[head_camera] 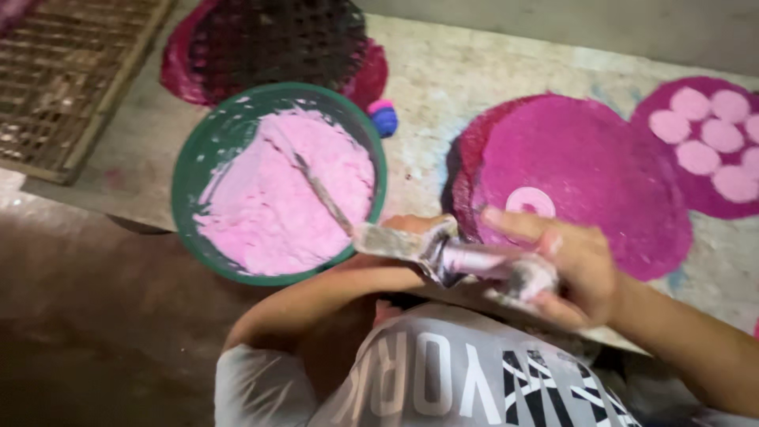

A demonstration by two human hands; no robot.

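Note:
A green bowl (194, 170) of pale pink paste stands on the stone ledge, and a thin stick (320, 190) lies slanted in it. Just right of the bowl I hold a paste-smeared plastic cone (474, 259), with its narrow end pointing at the bowl's rim. My right hand (581, 269) grips the cone's wide end, forefinger stretched out. My left hand (411, 225) reaches across below the bowl and holds the cone's narrow part from underneath. Its fingers are mostly hidden.
A big round magenta sheet (593, 174) bearing a pale ring lies on the ledge. Another sheet (711, 134) with several pale pink discs is at the right. A dark woven basket (269, 39), a small blue and pink object (384, 117) and a wooden grate (63, 71) are behind. Dark floor at lower left.

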